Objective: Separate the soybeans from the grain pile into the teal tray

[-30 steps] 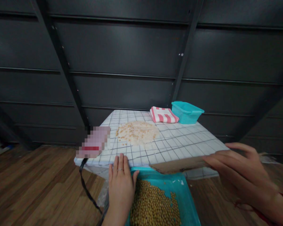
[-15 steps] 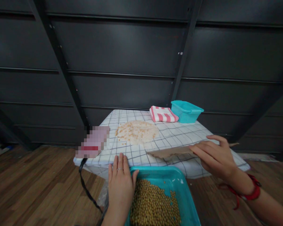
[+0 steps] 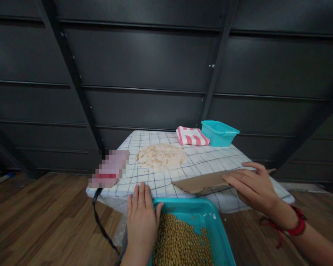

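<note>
My right hand (image 3: pixel 249 186) grips a flat, torn-edged piece of brown cardboard (image 3: pixel 201 181) by its right part. The cardboard lies low over the front of the table, tilted, and I cannot tell whether it touches the cloth. My left hand (image 3: pixel 142 218) is stretched out flat at the left rim of a teal plastic tray (image 3: pixel 218 221), its thumb on the rim and fingertips at the cloth's front edge. Many round olive-yellow beans (image 3: pixel 180 240) fill much of the tray. Beyond the hands, a thin patch of whitish grains mixed with tan beans (image 3: pixel 162 157) is spread on the tablecloth.
A white checked cloth (image 3: pixel 199 159) covers the table. At its back right are a folded pink-and-white striped towel (image 3: pixel 192 136) and a teal basin (image 3: pixel 219 133). A pixelated pinkish object (image 3: pixel 111 170) with a black cord (image 3: pixel 102 221) lies at left. A dark panelled wall (image 3: pixel 141 55) stands behind.
The cardboard has tipped in my right hand, so more of its flat face shows and its lower edge sits nearer the tray. My left hand has stayed in place.
</note>
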`<state>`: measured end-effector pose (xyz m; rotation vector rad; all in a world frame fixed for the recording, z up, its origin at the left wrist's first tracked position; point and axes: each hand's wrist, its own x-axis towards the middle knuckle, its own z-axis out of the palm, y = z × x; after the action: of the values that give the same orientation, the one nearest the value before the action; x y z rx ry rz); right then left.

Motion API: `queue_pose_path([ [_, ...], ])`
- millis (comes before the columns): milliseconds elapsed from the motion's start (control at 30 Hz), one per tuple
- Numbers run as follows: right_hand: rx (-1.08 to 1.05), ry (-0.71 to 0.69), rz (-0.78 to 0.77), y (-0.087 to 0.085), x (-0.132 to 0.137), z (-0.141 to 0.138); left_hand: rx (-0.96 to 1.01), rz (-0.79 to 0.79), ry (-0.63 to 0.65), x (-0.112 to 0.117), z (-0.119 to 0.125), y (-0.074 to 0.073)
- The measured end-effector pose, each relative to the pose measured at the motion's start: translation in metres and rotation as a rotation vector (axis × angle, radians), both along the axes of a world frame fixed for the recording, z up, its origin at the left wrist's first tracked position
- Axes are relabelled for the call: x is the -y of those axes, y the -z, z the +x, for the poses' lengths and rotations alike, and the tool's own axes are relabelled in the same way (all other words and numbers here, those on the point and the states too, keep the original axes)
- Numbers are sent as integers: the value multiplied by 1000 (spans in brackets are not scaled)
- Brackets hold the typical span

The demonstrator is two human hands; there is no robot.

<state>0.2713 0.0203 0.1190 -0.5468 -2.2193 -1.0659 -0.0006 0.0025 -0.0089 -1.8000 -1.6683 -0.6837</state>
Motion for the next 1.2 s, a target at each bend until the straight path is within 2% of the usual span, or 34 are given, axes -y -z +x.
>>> queue_pose_path([
  [133, -12, -27, 59, 12, -26, -10, -3, 6, -7, 0, 0, 0],
  [233, 5, -38, 85, 14, -41, -18, 14, 7, -2, 0, 0, 0],
  [333, -17, -21, 113, 7, -46, -21, 29, 0, 2, -1, 0, 2],
  [500, -102, 18, 154, -20, -43, -13, 56, -11, 6, -2, 0, 3],
  [633, -68, 75, 116, -37, -62, -3, 16, -5, -2, -1, 1, 1],
  [733, -58, 131, 42, -38, -84, 2, -23, 22, -16, -2, 2, 0],
  [833, -61, 134, 1, -31, -95, 7, -25, 24, -31, -4, 3, 1],
  [1000, -74, 124, -18, -22, -87, 14, -7, 9, -22, -6, 2, 5],
  [1200, -100, 67, -12, -22, -71, 20, 2, 28, -1, -4, 4, 3],
])
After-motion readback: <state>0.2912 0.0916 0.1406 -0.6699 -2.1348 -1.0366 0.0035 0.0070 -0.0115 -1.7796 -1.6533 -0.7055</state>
